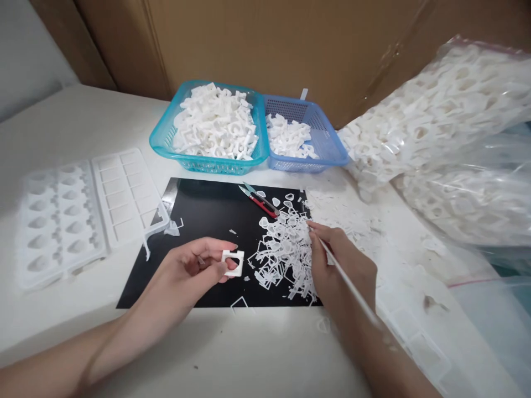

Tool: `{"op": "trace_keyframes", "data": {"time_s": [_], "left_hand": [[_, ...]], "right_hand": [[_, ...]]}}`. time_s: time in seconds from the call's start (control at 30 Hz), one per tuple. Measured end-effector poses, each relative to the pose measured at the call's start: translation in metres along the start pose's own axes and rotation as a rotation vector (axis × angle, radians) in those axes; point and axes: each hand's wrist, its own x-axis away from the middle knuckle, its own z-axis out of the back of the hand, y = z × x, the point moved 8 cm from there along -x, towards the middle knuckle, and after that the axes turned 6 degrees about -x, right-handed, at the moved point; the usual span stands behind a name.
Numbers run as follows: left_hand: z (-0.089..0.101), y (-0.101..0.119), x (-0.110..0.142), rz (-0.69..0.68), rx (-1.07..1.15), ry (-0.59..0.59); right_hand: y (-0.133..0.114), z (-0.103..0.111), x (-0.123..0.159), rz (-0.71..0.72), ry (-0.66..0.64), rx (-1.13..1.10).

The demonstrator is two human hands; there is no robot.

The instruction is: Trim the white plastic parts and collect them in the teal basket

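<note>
My left hand [197, 268] pinches a small white square plastic piece [240, 265] with a round opening, above a black mat [207, 215]. My right hand [346, 268] is closed around a thin pale stick-like tool [352, 288], whose rear end points back towards my forearm. The tool's tip is by the fingertips, too small to identify. Beside the right hand lies a heap of thin white plastic scraps [284, 249], some square outlines and some rounded. Thread snips [259, 202] with a red handle rest at the heap's far edge.
A teal basket [155, 138] full of white pieces and a blue basket [332, 146] with fewer stand behind the mat. White moulded trays [102, 221] lie at left. Clear bags of white parts [448, 105] bulge at right. More scraps [348, 213] litter the white table [166, 359].
</note>
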Motion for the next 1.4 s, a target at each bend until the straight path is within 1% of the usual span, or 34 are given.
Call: {"op": "trace_keyframes", "data": {"time_s": [0.1, 0.2, 0.37, 0.53, 0.63, 0.77, 0.87, 1.03, 1.17, 1.27, 1.33, 1.4], "left_hand": [[-0.001, 0.004, 0.001, -0.07, -0.015, -0.009], [-0.007, 0.006, 0.001, -0.111, 0.017, -0.04], [-0.012, 0.01, 0.0, -0.164, -0.005, -0.027], [-0.014, 0.01, 0.001, -0.144, -0.094, -0.037], [-0.014, 0.01, 0.0, -0.144, -0.129, -0.032], [-0.015, 0.012, -0.001, -0.151, -0.109, -0.039], [-0.015, 0.013, 0.0, -0.153, -0.105, -0.047], [-0.015, 0.015, 0.003, -0.141, -0.107, -0.046], [-0.015, 0.015, 0.002, -0.138, -0.1, -0.044], [-0.017, 0.013, 0.0, -0.127, -0.094, -0.06], [-0.019, 0.012, -0.001, -0.123, -0.084, -0.072], [-0.019, 0.012, 0.0, -0.112, -0.077, -0.072]], "right_hand": [[0.008, 0.0, -0.004, -0.112, -0.02, -0.13], [0.004, -0.002, -0.004, -0.171, -0.058, -0.254], [-0.013, -0.007, 0.003, -0.187, -0.13, -0.468], [-0.031, -0.018, 0.013, -0.246, -0.223, -0.724], [-0.038, -0.023, 0.019, -0.289, -0.252, -0.8], [-0.041, -0.027, 0.023, -0.325, -0.268, -0.806], [-0.043, -0.029, 0.026, -0.305, -0.29, -0.8], [-0.05, -0.024, 0.024, -0.184, -0.271, -0.748], [-0.06, -0.018, 0.022, -0.037, -0.235, -0.644], [-0.063, -0.026, 0.031, 0.017, -0.275, -0.554], [-0.061, -0.035, 0.039, 0.016, -0.302, -0.512], [-0.054, -0.039, 0.041, 0.003, -0.282, -0.456]]}}
